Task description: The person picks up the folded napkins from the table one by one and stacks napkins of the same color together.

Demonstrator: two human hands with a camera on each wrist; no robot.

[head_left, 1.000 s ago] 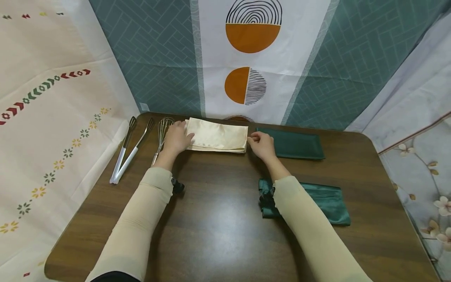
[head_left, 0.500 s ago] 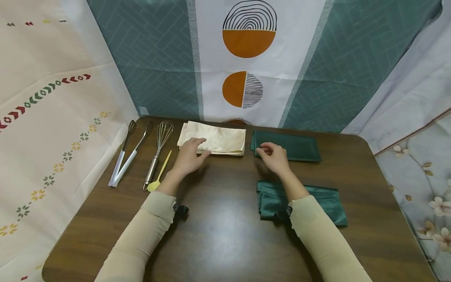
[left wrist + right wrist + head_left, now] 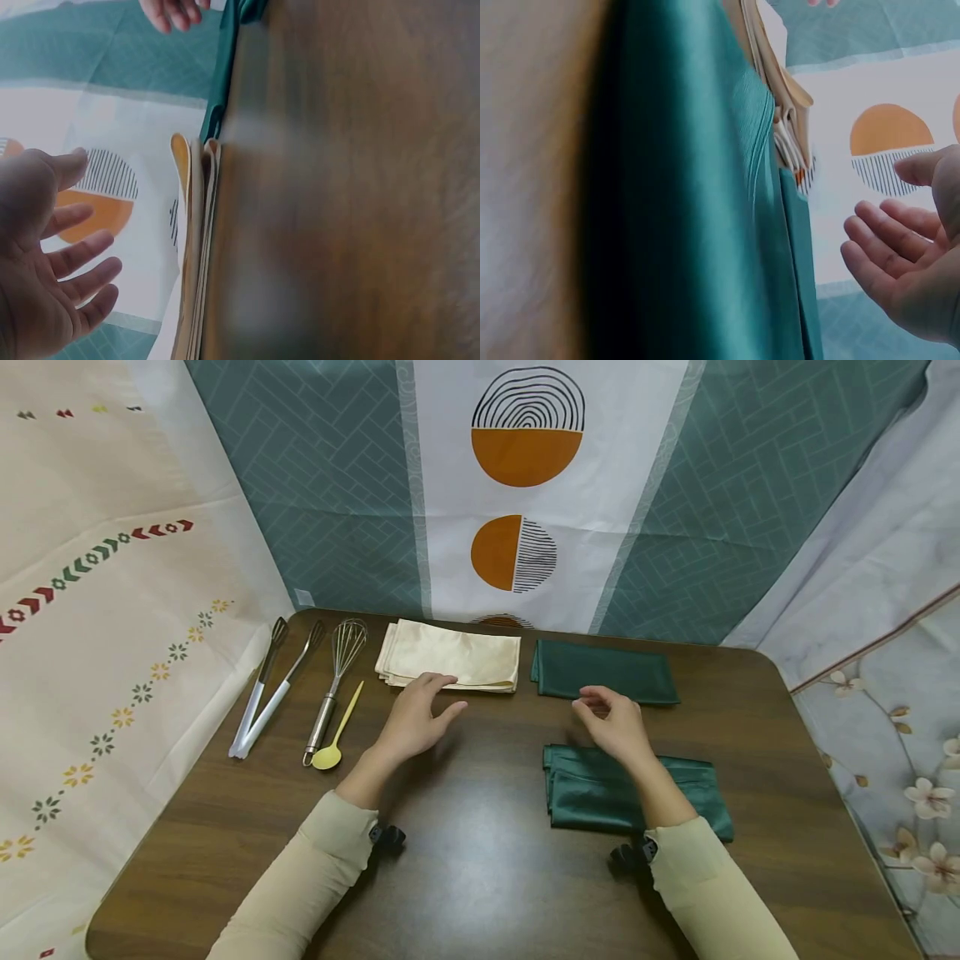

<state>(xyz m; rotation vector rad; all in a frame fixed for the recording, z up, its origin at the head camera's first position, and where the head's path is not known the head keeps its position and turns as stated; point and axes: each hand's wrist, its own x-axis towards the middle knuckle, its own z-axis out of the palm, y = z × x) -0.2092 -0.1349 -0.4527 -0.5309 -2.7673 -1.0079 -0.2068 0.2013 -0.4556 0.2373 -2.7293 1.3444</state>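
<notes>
A folded cream cloth (image 3: 453,656) lies at the back middle of the table, and my left hand (image 3: 416,718) hovers at its front edge, fingers relaxed and holding nothing. To its right lies a folded dark green cloth (image 3: 607,670). Nearer to me is a second folded green cloth (image 3: 600,797), shiny, partly hidden under my right forearm. My right hand (image 3: 618,722) is above the gap between the two green cloths, with loosely bent fingers and nothing in them. Both wrist views show the left palm (image 3: 45,262) and the right palm (image 3: 915,247) bare.
On the left of the table lie tongs (image 3: 258,702) with white handles, a metal whisk (image 3: 330,693) and a small yellow spoon (image 3: 337,731). The wooden table (image 3: 480,877) meets hanging patterned fabric (image 3: 337,485) behind and at both sides.
Both hands have left the cream cloth's ends and drawn back toward me, the right also moving rightward. The cream cloth stays lying flat; the yellow spoon has come into view.
</notes>
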